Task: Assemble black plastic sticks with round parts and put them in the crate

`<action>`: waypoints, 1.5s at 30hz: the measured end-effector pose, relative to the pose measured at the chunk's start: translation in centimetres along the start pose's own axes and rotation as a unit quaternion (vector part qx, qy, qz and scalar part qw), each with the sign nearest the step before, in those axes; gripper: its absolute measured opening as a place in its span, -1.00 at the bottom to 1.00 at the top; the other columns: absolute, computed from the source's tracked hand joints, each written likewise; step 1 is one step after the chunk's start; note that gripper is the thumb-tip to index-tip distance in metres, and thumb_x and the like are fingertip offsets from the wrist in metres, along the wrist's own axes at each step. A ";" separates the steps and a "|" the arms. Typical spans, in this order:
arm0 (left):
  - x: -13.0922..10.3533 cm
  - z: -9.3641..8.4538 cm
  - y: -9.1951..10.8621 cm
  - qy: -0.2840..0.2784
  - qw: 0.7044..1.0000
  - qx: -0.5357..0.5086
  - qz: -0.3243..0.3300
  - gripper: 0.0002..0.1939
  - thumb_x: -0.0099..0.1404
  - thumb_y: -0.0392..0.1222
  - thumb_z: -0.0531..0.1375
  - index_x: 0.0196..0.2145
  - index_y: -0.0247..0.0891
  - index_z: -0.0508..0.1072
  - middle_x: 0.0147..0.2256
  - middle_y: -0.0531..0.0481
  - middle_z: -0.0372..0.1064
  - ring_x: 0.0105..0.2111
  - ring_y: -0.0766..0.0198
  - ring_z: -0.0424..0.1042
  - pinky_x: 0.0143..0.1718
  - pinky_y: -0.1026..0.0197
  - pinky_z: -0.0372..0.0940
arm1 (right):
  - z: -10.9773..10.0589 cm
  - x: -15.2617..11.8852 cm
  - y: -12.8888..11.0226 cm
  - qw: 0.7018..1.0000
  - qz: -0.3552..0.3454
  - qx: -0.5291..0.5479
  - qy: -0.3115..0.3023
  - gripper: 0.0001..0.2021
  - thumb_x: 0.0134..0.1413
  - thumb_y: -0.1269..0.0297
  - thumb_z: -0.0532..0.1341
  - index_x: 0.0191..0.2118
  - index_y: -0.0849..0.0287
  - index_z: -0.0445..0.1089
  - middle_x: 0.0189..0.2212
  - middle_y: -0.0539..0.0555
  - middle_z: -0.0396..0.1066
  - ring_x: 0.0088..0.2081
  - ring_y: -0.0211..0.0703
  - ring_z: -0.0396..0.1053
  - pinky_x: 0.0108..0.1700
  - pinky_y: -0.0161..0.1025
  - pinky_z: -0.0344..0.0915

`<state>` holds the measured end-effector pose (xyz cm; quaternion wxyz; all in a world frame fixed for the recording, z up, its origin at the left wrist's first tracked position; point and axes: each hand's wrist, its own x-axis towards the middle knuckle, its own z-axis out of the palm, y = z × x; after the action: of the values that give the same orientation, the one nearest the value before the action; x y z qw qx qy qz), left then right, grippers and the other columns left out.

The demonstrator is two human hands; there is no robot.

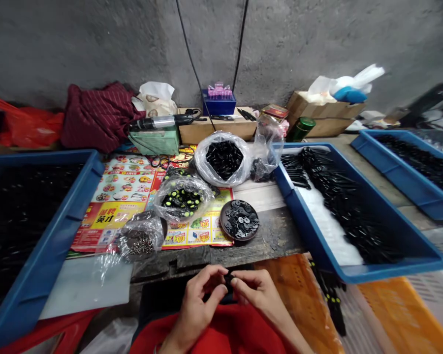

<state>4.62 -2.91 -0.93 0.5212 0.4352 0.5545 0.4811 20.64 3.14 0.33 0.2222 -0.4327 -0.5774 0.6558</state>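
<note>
Counter (276, 228) planks are stretching ahead of the fingers (216, 296), near edge running just beyond the fingertips. Blue containers are flanking the scene: a left bin (64, 241) is sitting well to the fingers' left, while a right bin (391, 273), holding long black pieces, is standing to their right. A printed flyer (114, 216) is spreading ahead and leftward, bearing a clear bag (161, 199) of green-and-black pieces. A wider bag (204, 164) of black pieces is resting farther ahead. A round dish (239, 239) of flat dark pieces is standing nearer, slightly right of the fingers.

Left hand (202, 295) and right hand (259, 293) are meeting low before the counter, fingers of both pinching a small black part (228, 279) that is showing only partly between them. It is looking light and stiff, perhaps slick; its outer sides are probably offering the surest hold, though its full shape is escaping view.

The counter's edge is limiting movement ahead, the right bin's wall is limiting it rightward, and worn wood is leaving room between dish and bin.
</note>
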 end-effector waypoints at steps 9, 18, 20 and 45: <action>1.0 -0.5 0.9 -0.030 0.998 0.056 0.028 -0.90 0.19 -0.33 0.20 -0.33 -0.23 0.51 -0.40 0.01 0.42 -0.44 0.30 0.39 -0.45 0.36 0.29 | 0.0 -0.5 -0.1 0.999 0.012 0.023 -0.023 -0.57 0.13 0.04 0.18 -0.63 0.26 0.35 -0.72 -0.05 0.24 -0.65 -0.35 0.10 -0.56 -0.36 0.04; 1.7 -0.6 1.1 -0.005 1.000 0.015 -0.019 -0.92 0.09 -0.34 0.20 -0.49 -0.30 0.51 -0.50 0.02 0.40 -0.60 0.36 0.32 -0.57 0.36 0.26 | 0.1 -0.6 0.5 0.991 0.067 0.111 -0.036 -0.57 0.04 -0.05 0.26 -0.46 0.32 0.49 -0.65 0.00 0.36 -0.66 -0.35 0.22 -0.58 -0.38 0.14; 1.8 -0.5 1.1 0.002 1.000 0.002 -0.029 -0.92 0.08 -0.34 0.20 -0.51 -0.30 0.51 -0.50 0.02 0.39 -0.60 0.36 0.32 -0.58 0.35 0.26 | 0.1 -0.6 0.5 0.985 0.085 0.142 -0.039 -0.54 -0.01 -0.09 0.29 -0.43 0.33 0.51 -0.63 0.02 0.38 -0.66 -0.35 0.26 -0.58 -0.39 0.20; 2.1 -0.9 2.9 -0.032 0.996 0.083 -0.026 -0.86 0.08 -0.42 0.21 -0.46 -0.27 0.56 -0.49 0.01 0.45 -0.49 0.27 0.38 -0.46 0.32 0.24 | 0.1 -0.3 0.9 0.998 0.057 0.027 -0.013 -0.44 0.01 -0.18 0.21 -0.66 0.27 0.45 -0.77 -0.03 0.21 -0.68 -0.33 0.09 -0.59 -0.33 0.06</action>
<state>3.50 -0.42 1.54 0.5130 0.4781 0.5864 0.4055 20.88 2.59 -0.39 0.1886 -0.4496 -0.5371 0.6884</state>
